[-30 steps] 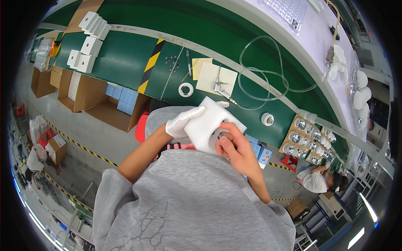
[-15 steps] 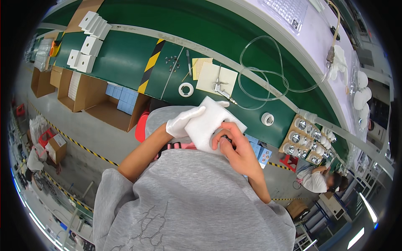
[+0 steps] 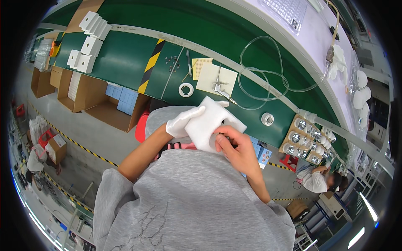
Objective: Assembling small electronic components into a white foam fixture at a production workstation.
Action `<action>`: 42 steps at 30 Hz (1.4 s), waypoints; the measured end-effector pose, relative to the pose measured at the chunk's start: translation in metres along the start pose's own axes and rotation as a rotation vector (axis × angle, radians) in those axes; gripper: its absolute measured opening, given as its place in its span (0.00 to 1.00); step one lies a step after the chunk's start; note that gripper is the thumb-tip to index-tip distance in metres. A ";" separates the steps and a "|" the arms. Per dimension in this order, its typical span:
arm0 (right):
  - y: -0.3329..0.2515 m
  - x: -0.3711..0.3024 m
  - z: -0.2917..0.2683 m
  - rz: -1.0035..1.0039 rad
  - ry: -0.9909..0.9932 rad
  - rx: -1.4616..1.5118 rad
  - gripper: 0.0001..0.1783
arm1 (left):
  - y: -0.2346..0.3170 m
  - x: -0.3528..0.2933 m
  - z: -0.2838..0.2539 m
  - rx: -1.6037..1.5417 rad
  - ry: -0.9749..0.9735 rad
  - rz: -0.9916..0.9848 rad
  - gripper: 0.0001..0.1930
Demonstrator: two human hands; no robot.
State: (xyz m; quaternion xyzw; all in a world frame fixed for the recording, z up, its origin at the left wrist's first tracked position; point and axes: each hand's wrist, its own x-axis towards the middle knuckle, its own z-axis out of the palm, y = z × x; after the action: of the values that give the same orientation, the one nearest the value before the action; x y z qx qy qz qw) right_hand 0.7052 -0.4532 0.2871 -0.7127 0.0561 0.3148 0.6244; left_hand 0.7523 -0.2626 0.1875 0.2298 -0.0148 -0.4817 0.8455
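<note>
In front of my chest is a white foam block (image 3: 204, 129) with a hole in its face. My left hand (image 3: 183, 121), in a white glove, grips the block from its left side. My bare right hand (image 3: 238, 148) has its fingers bent together at the hole, and the fingertips are partly hidden by the foam. Whatever they pinch is too small and covered to name. Just beyond the block, a white ring (image 3: 186, 89) and an air blow gun (image 3: 220, 88) on a pale sheet (image 3: 208, 79) lie on the green bench.
Clear tubing (image 3: 268, 69) loops over the bench. A round white part (image 3: 267, 119) sits right of it, near a tray of shiny lamp-like parts (image 3: 295, 137). White foam blocks (image 3: 90, 46) stand far left, above cardboard boxes (image 3: 106, 113). Another person (image 3: 314, 178) works at right.
My right fingers have closed in and moved slightly down at the hole; the dark bit seen between them before is now mostly hidden. My left hand and the block have stayed put.
</note>
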 end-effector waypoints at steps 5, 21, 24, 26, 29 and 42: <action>0.005 -0.002 -0.001 0.006 -0.014 0.020 0.12 | -0.003 0.000 -0.002 0.001 0.003 -0.003 0.45; 0.005 -0.004 -0.006 0.011 -0.114 0.000 0.19 | -0.007 -0.001 -0.006 -0.037 -0.011 -0.033 0.41; 0.007 -0.003 -0.005 0.042 -0.109 0.034 0.17 | -0.008 -0.001 -0.008 -0.038 -0.008 -0.034 0.41; 0.006 -0.003 -0.004 0.044 -0.090 0.030 0.17 | -0.009 -0.001 -0.009 -0.042 -0.008 -0.038 0.41; 0.006 -0.002 0.000 0.017 -0.055 -0.002 0.16 | -0.010 -0.001 -0.009 -0.057 0.008 -0.034 0.41; 0.003 0.000 0.004 0.087 -0.007 -0.048 0.20 | -0.007 -0.001 -0.006 0.014 0.021 -0.044 0.47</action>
State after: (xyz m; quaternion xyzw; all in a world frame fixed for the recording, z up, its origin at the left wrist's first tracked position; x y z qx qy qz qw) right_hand 0.7024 -0.4503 0.2848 -0.7231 0.0772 0.3454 0.5932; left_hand 0.7477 -0.2625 0.1797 0.2411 -0.0042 -0.4977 0.8332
